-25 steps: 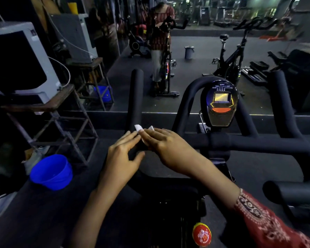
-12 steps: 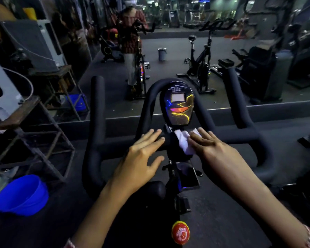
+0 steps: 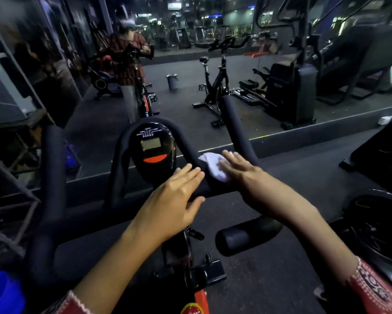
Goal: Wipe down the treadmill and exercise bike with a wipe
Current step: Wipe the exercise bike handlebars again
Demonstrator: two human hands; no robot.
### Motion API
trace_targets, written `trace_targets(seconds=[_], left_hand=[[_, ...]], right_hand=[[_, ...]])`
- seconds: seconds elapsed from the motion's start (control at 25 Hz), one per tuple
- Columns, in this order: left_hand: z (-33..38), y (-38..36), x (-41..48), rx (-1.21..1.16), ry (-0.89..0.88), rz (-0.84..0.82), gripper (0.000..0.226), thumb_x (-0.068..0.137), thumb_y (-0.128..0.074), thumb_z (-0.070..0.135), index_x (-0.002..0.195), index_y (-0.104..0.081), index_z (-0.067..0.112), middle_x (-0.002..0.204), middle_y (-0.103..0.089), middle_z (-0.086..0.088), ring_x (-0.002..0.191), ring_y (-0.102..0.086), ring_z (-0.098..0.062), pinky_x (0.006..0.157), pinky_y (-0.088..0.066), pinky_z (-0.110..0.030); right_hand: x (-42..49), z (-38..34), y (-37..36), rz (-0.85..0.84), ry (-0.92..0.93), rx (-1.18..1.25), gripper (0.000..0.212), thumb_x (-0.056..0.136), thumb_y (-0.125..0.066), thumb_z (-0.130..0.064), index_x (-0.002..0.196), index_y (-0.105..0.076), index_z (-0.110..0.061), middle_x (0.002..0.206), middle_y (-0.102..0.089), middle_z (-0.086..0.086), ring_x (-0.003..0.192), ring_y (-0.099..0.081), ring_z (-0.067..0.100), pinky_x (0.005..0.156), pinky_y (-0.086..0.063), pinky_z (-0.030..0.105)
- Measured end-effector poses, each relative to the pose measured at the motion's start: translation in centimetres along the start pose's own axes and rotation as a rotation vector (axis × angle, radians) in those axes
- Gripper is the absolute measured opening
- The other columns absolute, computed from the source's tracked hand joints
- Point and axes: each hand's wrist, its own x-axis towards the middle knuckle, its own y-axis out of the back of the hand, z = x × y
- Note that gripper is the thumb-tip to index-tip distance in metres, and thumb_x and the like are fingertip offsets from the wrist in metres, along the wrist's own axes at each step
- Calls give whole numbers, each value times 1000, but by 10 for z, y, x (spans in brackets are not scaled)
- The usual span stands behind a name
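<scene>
The exercise bike's black padded handlebar (image 3: 54,177) fills the view, with its dark console (image 3: 153,152) in the middle. A white wipe (image 3: 213,166) lies on the bar just right of the console. My right hand (image 3: 242,175) presses the wipe onto the bar with straight fingers. My left hand (image 3: 174,200) hovers with spread fingers over the crossbar below the console, holding nothing. Whether it touches the bar is unclear. The right handlebar horn (image 3: 233,123) rises behind the wipe.
A wall mirror ahead reflects a person at a bike (image 3: 129,64), another exercise bike (image 3: 215,87), a bin (image 3: 172,81) and treadmills (image 3: 353,60). A blue bowl (image 3: 2,293) sits at lower left. A metal stand (image 3: 20,141) stands left. A dark machine (image 3: 380,150) is at right.
My right hand has slid the wipe from below the console rightward and up onto the right part of the bar. My left hand followed to the right. The view swung right.
</scene>
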Motion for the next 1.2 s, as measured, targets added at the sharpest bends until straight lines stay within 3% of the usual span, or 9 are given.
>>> trace_targets(seconds=[0.12,0.2,0.36,0.44,0.68,0.84,0.96,1.12,1.2], left_hand=[[5,-14,23,144,-52,-81,57,71,-63,27,119,-62,-5,124,-61,-19,119,-55,-36,100,-31,-51],[4,-21,30,194,-97,-94,53,73,-60,30,115,-66,-2,121,-63,-18,118,-57,-34,98,-32,-52],[14,-24,52,176,-88,-192,50,90,-45,41,119,-65,6,122,-65,-9,126,-51,-25,110,-23,-35],[20,-25,78,-82,109,-146,49,95,-50,41,132,-55,10,134,-56,-5,137,-37,-20,115,-11,-23],[3,-56,197,-1034,818,287,55,90,-55,44,120,-60,-1,128,-59,-17,122,-52,-30,95,-40,-26],[-9,-55,233,-1640,1106,346,53,100,-35,45,114,-60,1,98,-62,-12,83,-57,-19,72,-41,-28],[-18,-52,241,-1859,1141,340,65,99,-30,49,128,-51,-6,106,-61,-15,97,-57,-23,82,-43,-29],[-25,-52,245,-1965,1232,337,62,99,-30,44,129,-50,-7,133,-51,-24,122,-49,-32,104,-35,-34],[-26,-58,246,-1925,1260,329,58,99,-31,40,131,-49,-5,142,-44,-23,134,-39,-32,111,-26,-36]], right_hand=[[1,2,-18,6,158,159,53,104,-32,-14,153,-11,-15,160,-8,1,146,2,13,117,-5,32],[-3,28,-24,35,180,262,52,101,-36,1,149,-27,-16,156,-25,1,141,-5,9,116,-8,25],[-18,83,-21,143,47,208,55,86,-54,1,134,-52,-26,142,-50,4,132,-44,32,100,-45,46],[-16,90,-16,205,-38,234,52,83,-58,-5,126,-54,-33,132,-57,5,119,-57,33,89,-51,43],[69,83,17,678,-185,416,55,80,-42,6,134,-52,-2,141,-43,27,130,-46,35,104,-33,26],[149,91,23,547,-85,231,50,84,-35,-7,130,-53,7,144,-37,31,130,-41,46,109,-35,40],[170,101,3,520,41,133,31,84,-43,-6,99,-67,6,124,-57,28,111,-53,53,91,-50,46],[122,118,-4,433,254,287,21,94,-50,-6,95,-69,2,126,-62,14,135,-37,36,116,-24,29],[90,119,1,338,261,497,22,94,-56,-16,97,-74,-4,123,-66,4,136,-39,22,113,-30,25]])
